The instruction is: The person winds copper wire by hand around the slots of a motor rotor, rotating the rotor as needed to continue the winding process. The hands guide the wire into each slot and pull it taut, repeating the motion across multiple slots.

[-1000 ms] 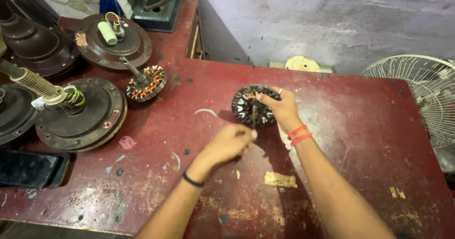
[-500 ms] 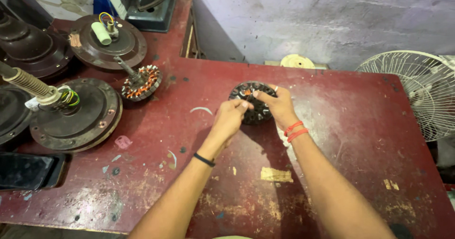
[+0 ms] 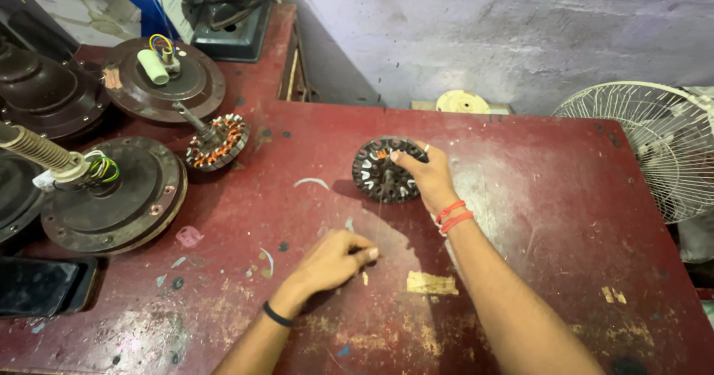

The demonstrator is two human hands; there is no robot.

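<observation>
A round black fan-motor stator [image 3: 381,173] with slots stands tilted on the worn red table [image 3: 535,196]. My right hand [image 3: 421,173], with red bands at the wrist, grips its right rim. A thin wire [image 3: 377,222] runs from the stator down to my left hand [image 3: 335,260], which pinches it between thumb and fingers, close to the table. A black band circles my left wrist.
A second stator with copper windings and a shaft [image 3: 216,141] lies at the left. Several brown ceiling-fan motor housings [image 3: 111,196] crowd the left edge. A dark phone [image 3: 41,287] lies bottom left. A white fan grille [image 3: 654,144] stands at the right; a grey wall behind.
My left hand has pulled back from the stator towards me, drawing the thin wire out. My right hand has stayed on the stator.
</observation>
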